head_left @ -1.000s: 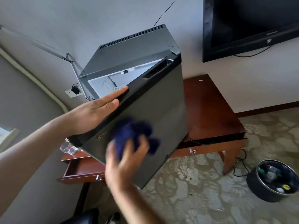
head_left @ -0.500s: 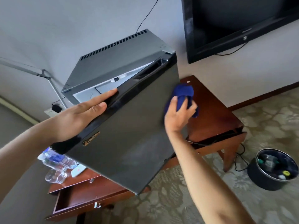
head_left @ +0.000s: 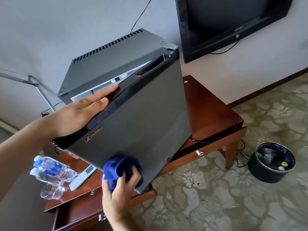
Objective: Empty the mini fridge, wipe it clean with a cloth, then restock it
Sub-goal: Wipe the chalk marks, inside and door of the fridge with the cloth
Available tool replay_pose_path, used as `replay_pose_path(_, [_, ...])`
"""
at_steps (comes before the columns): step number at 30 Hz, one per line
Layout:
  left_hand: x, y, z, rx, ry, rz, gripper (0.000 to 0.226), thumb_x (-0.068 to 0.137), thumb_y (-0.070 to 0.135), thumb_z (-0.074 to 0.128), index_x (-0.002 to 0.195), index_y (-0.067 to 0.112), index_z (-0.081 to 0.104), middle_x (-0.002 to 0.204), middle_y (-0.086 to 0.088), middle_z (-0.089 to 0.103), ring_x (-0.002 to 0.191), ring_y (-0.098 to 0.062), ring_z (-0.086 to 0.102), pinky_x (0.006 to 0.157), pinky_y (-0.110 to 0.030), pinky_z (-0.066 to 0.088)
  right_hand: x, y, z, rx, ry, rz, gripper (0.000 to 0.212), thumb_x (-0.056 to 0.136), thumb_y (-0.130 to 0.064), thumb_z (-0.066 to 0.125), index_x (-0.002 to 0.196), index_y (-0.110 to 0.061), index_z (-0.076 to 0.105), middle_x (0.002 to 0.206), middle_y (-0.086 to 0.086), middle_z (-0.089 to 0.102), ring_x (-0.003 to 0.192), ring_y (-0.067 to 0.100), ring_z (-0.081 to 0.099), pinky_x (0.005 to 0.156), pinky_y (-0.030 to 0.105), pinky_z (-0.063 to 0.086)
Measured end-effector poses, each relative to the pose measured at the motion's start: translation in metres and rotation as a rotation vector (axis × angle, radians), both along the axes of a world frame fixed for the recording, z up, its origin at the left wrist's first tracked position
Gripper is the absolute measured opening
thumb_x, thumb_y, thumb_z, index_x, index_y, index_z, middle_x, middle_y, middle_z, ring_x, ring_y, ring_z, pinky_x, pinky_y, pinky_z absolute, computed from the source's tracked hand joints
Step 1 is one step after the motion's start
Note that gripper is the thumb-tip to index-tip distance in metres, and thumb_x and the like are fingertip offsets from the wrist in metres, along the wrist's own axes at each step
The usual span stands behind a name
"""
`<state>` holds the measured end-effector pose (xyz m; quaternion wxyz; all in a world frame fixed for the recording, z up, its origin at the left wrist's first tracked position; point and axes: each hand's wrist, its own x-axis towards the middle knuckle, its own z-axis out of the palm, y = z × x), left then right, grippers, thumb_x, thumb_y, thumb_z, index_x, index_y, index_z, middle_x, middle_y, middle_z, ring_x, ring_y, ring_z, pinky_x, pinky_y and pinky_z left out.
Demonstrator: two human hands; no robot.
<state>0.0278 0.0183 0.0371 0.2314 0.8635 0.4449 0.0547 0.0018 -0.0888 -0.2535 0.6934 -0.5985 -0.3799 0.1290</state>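
Observation:
The grey mini fridge [head_left: 116, 64] stands on a dark wooden table [head_left: 211, 114], its door [head_left: 141, 124] ajar by a narrow gap at the top. My left hand [head_left: 80, 112] lies flat with straight fingers on the door's black top edge. My right hand [head_left: 120, 194] grips a bunched blue cloth [head_left: 120, 169] and presses it against the door's lower front corner. Two water bottles [head_left: 51, 169] lie on the table to the left of the fridge.
A clear glass [head_left: 51, 190] and a white remote [head_left: 83, 175] lie by the bottles. A table drawer [head_left: 71, 219] is pulled open below. A black bin [head_left: 273, 162] with rubbish stands on the patterned carpet at right. A TV [head_left: 233, 22] hangs on the wall.
My right hand has carried the blue cloth from the door's upper right edge down to its lower front corner. My left hand has stayed on the door's top edge.

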Motion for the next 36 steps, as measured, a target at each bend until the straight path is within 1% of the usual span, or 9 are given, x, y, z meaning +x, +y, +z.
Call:
replay_pose_path(8, [-0.005,0.015,-0.001,-0.042,-0.030,-0.024,0.046,0.104,0.050,0.036,0.145,0.070,0.031,0.153,0.042,0.032,0.145,0.013,0.027,0.126,-0.038,0.020,0.225,0.156,0.009,-0.136,0.310,-0.520,0.061,0.096,-0.050,0.053,0.122,0.004,0.065,0.126,0.032,0.052,0.117,0.049,0.049,0.107,0.044,0.035])
replay_pose_path(12, [-0.006,0.021,-0.003,-0.036,-0.050,-0.056,0.047,0.105,0.046,0.036,0.147,0.067,0.032,0.156,0.040,0.031,0.147,0.012,0.025,0.125,-0.038,0.019,0.310,0.194,-0.007,-0.161,0.431,-0.394,0.071,0.094,-0.059,0.043,0.140,-0.007,0.057,0.136,0.024,0.047,0.127,0.045,0.044,0.112,0.043,0.033])
replay_pose_path(18, [-0.004,0.019,-0.003,-0.031,-0.042,-0.065,0.047,0.105,0.047,0.036,0.147,0.067,0.031,0.154,0.043,0.029,0.144,0.018,0.023,0.123,-0.030,0.019,0.192,0.136,-0.044,-0.217,0.436,-0.374,0.078,0.096,-0.060,0.043,0.137,0.006,0.051,0.143,0.027,0.041,0.136,0.043,0.038,0.117,0.045,0.029])
replay_pose_path(21, [-0.002,0.017,-0.001,-0.015,-0.030,-0.043,0.046,0.105,0.048,0.036,0.146,0.069,0.031,0.153,0.045,0.031,0.143,0.019,0.024,0.122,-0.030,0.021,0.062,0.058,-0.045,-0.324,0.454,-0.147,0.084,0.093,-0.071,0.041,0.132,0.003,0.051,0.150,0.019,0.035,0.138,0.037,0.037,0.116,0.030,0.020])
replay_pose_path(25, [-0.003,0.016,-0.001,0.016,-0.022,-0.049,0.047,0.106,0.046,0.036,0.150,0.062,0.033,0.155,0.041,0.031,0.145,0.017,0.023,0.125,-0.030,0.017,-0.015,0.008,-0.027,-0.442,0.187,-0.072,0.056,0.089,-0.058,0.059,0.105,-0.005,0.065,0.132,0.017,0.055,0.123,0.032,0.041,0.120,0.022,-0.003])
replay_pose_path(28, [-0.003,0.017,-0.001,0.004,-0.010,-0.036,0.046,0.105,0.048,0.036,0.148,0.066,0.032,0.153,0.043,0.033,0.139,0.021,0.029,0.121,-0.030,0.025,0.013,0.017,-0.031,-0.364,0.201,-0.040,0.053,0.090,-0.064,0.055,0.112,-0.015,0.053,0.138,0.015,0.046,0.128,0.036,0.044,0.117,0.028,0.019])
replay_pose_path(31, [-0.004,0.017,-0.001,-0.008,-0.032,-0.024,0.046,0.104,0.049,0.036,0.145,0.069,0.033,0.149,0.044,0.038,0.123,0.031,0.033,0.114,-0.026,0.031,0.095,0.076,-0.033,-0.334,0.497,-0.153,0.076,0.089,-0.065,0.047,0.130,-0.002,0.053,0.145,0.022,0.039,0.132,0.037,0.040,0.112,0.032,0.028])
replay_pose_path(34, [-0.004,0.020,-0.002,-0.004,-0.032,-0.049,0.046,0.106,0.047,0.037,0.149,0.063,0.034,0.155,0.040,0.033,0.145,0.015,0.026,0.125,-0.034,0.020,0.220,0.146,-0.055,-0.378,0.518,-0.431,0.086,0.093,-0.064,0.041,0.141,0.006,0.050,0.141,0.036,0.044,0.130,0.049,0.044,0.111,0.043,0.032])
replay_pose_path(36, [-0.006,0.023,-0.003,-0.005,-0.036,-0.047,0.046,0.106,0.046,0.037,0.149,0.062,0.035,0.155,0.038,0.033,0.146,0.012,0.026,0.124,-0.035,0.020,0.282,0.171,-0.076,-0.423,0.536,-0.356,0.076,0.099,-0.057,0.046,0.147,0.002,0.047,0.144,0.036,0.042,0.132,0.049,0.044,0.111,0.041,0.032])
